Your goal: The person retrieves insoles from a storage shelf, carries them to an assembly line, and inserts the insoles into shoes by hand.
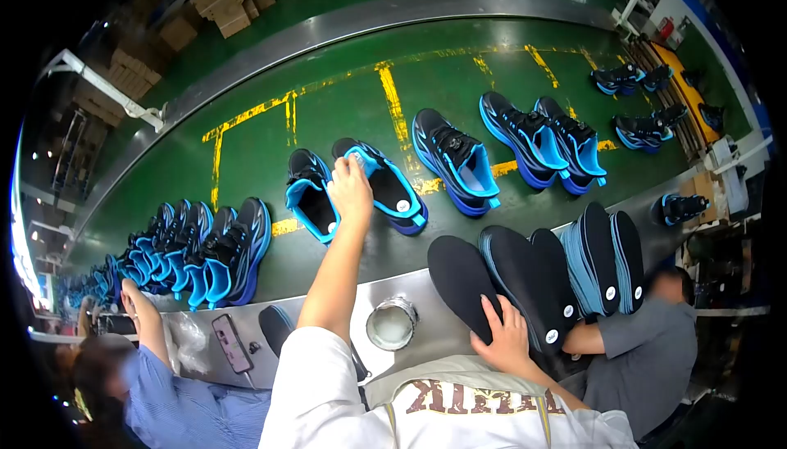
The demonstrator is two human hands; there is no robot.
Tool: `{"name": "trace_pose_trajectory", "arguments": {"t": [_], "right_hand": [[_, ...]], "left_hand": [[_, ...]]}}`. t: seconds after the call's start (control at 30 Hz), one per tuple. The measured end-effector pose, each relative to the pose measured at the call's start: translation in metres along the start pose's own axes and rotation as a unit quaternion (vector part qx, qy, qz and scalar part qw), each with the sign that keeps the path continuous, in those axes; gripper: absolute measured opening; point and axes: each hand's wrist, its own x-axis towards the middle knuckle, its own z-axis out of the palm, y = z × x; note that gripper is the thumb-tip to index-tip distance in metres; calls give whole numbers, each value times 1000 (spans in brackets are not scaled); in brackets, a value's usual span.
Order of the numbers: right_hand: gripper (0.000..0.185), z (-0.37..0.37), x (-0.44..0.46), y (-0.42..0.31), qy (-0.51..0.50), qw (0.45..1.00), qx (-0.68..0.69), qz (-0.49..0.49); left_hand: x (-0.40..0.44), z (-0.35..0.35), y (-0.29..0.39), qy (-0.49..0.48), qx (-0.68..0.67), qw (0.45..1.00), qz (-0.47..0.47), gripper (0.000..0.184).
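Our left hand (350,188) at a shoe (408,222), right hand (504,340) on a black insole (459,281).
Left fingers bunched by the tongue, can't tell if clamped; right fingers spread. This shoe and its mate (305,161) on the green belt (320,125) have insoles in; more insoles (590,256) stacked by the desk (402,283). Round sticker (402,206) unreadable; our shirt lettering (484,397) upside down, partly hidden.

Along the belt (328,105), a row of shoes (246,244) stands at the left, a pair (387,183) in the middle and further shoes (455,158) to the right. On the near ledge (402,285), a jar (392,324) sits between a phone (233,342), left, and insole piles (525,285), right.
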Motion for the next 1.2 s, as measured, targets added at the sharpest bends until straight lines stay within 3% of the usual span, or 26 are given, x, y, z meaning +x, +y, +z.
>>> {"name": "trace_pose_trajectory", "arguments": {"t": [0.2, 0.3, 0.43, 0.5, 0.57, 0.6, 0.63, 0.7, 0.77, 0.83, 0.9, 0.93, 0.97, 1.0, 1.07, 1.1, 1.17, 1.2], "right_hand": [[71, 1, -2, 4, -2, 1000, -4, 1], [71, -4, -2, 6, -9, 1000, 4, -3], [73, -21, 0, 15, -60, 994, 91, 1], [73, -34, 0, 15, -95, 987, 125, 21], [73, -50, 1, 16, -103, 988, 113, 8], [69, -62, 2, 16, -96, 988, 121, -16], [66, -69, 3, 19, -75, 989, 122, -28], [59, -83, 4, 30, -33, 991, 123, -51], [40, -104, 21, 41, 35, 993, 89, -65], [27, -119, 46, 55, 110, 986, 106, -61], [14, -130, 77, 63, 187, 976, 96, -64], [8, -135, 90, 65, 203, 973, 100, -50], [6, -141, 103, 64, 207, 974, 74, -56], [5, -144, 114, 66, 195, 977, 63, -60], [5, -145, 135, 69, 172, 981, 37, -77], [5, -143, 145, 71, 161, 982, 20, -93], [8, -138, 163, 76, 146, 982, -17, -117], [9, -137, 172, 76, 133, 982, -31, -131]], "left_hand": [[27, -9, -2, -40, -84, 989, -118, 21], [40, -21, -3, -108, -69, 987, -96, 18], [40, -30, -1, -130, -55, 984, 112, 15], [36, -40, 0, -201, -146, 964, 98, 14], [34, -48, -7, -338, -398, 852, -32, 14], [33, -59, -4, -360, -552, 745, -105, 12], [32, -74, -2, -359, -622, 662, -212, 10], [34, -76, -10, -296, -738, 534, -288, 14], [37, -88, 2, -263, -758, 491, -339, 13], [36, -81, 18, -308, -770, 465, -311, 10], [30, -61, 42, -337, -760, 476, -286, 8], [28, -58, 59, -356, -724, 519, -283, 10], [28, -49, 78, -393, -608, 634, -271, 18], [13, -29, 98, -264, -590, 749, -148, 29], [16, -42, 129, -310, -439, 839, -85, 49], [13, -30, 138, -293, -398, 869, -34, 63], [2, 6, 148, -163, -348, 921, 65, 72], [5, 11, 149, -197, -316, 926, 66, 71]]}}
